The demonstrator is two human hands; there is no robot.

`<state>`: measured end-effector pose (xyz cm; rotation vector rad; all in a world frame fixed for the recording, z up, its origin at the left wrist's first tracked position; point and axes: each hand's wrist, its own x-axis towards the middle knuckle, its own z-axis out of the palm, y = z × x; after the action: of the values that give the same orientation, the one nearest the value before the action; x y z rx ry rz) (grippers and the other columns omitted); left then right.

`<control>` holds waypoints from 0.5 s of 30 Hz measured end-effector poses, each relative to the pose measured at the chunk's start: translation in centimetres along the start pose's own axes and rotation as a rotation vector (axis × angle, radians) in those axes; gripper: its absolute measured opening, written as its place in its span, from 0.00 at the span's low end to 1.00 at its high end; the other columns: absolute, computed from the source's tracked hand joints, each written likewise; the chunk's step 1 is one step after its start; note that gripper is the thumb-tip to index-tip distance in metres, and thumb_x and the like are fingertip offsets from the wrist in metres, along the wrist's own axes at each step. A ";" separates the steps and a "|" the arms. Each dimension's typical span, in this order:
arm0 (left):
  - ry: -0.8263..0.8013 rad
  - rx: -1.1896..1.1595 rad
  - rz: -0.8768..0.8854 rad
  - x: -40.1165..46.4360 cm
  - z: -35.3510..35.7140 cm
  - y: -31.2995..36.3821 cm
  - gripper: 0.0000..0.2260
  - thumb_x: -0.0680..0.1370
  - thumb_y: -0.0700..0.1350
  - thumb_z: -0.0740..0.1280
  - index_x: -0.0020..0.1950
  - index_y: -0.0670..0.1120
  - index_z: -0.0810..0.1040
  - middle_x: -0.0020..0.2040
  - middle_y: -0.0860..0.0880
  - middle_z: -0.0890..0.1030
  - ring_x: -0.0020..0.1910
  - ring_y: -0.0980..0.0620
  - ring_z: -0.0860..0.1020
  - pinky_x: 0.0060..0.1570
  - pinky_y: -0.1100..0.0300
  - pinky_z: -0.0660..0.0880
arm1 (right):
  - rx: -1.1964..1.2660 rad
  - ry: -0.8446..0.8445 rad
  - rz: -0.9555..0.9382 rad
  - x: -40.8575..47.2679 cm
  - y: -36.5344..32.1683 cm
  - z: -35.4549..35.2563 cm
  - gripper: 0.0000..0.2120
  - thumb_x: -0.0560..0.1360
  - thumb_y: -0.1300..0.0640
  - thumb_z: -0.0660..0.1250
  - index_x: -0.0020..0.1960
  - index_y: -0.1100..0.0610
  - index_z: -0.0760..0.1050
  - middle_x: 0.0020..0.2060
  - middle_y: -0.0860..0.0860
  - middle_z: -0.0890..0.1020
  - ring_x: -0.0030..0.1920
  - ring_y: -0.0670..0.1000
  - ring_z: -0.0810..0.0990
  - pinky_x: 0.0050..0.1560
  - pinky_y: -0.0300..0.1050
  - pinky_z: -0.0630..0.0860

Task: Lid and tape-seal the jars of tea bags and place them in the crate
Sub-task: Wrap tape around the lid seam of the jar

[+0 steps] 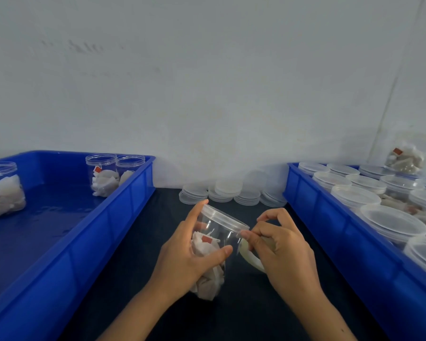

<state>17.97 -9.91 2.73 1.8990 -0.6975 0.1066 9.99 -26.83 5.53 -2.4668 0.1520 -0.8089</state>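
Observation:
My left hand (182,257) grips a clear jar of tea bags (214,242), tilted so its lidded top points away and to the right. My right hand (280,247) holds a roll of clear tape (251,257) against the jar's right side, its finger and thumb pinching at the lid's rim. The blue crate on the right (330,217) holds several lidded jars (391,222). The blue crate on the left (123,200) holds three jars of tea bags (103,178) without lids.
Stacks of loose clear lids (221,190) stand on the dark table between the crates, against the white wall. Another jar of tea bags (406,161) stands at the far right end of the right crate.

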 end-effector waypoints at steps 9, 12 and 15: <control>-0.029 -0.021 0.038 -0.3 0.0 1.0 0.40 0.66 0.61 0.73 0.71 0.63 0.55 0.66 0.59 0.70 0.65 0.60 0.71 0.60 0.63 0.72 | 0.026 0.052 0.046 -0.3 -0.3 0.7 0.15 0.69 0.36 0.63 0.34 0.45 0.75 0.45 0.37 0.71 0.43 0.38 0.74 0.39 0.38 0.74; 0.010 -0.010 0.024 -0.4 0.1 1.5 0.48 0.54 0.72 0.72 0.68 0.60 0.56 0.66 0.58 0.70 0.64 0.59 0.71 0.62 0.58 0.73 | 0.021 0.036 0.023 -0.6 -0.8 1.1 0.13 0.72 0.38 0.63 0.36 0.45 0.76 0.45 0.38 0.71 0.41 0.40 0.75 0.41 0.41 0.76; 0.138 -0.049 0.008 -0.4 0.4 1.5 0.44 0.49 0.75 0.71 0.60 0.66 0.59 0.58 0.63 0.73 0.56 0.65 0.75 0.53 0.65 0.75 | 0.027 0.011 -0.029 -0.8 -1.3 0.9 0.10 0.72 0.38 0.63 0.36 0.41 0.76 0.46 0.37 0.71 0.44 0.39 0.75 0.39 0.39 0.75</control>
<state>16.78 -10.52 3.65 1.8237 -0.6085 0.2216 9.79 -25.11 5.23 -2.4452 0.1092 -0.8312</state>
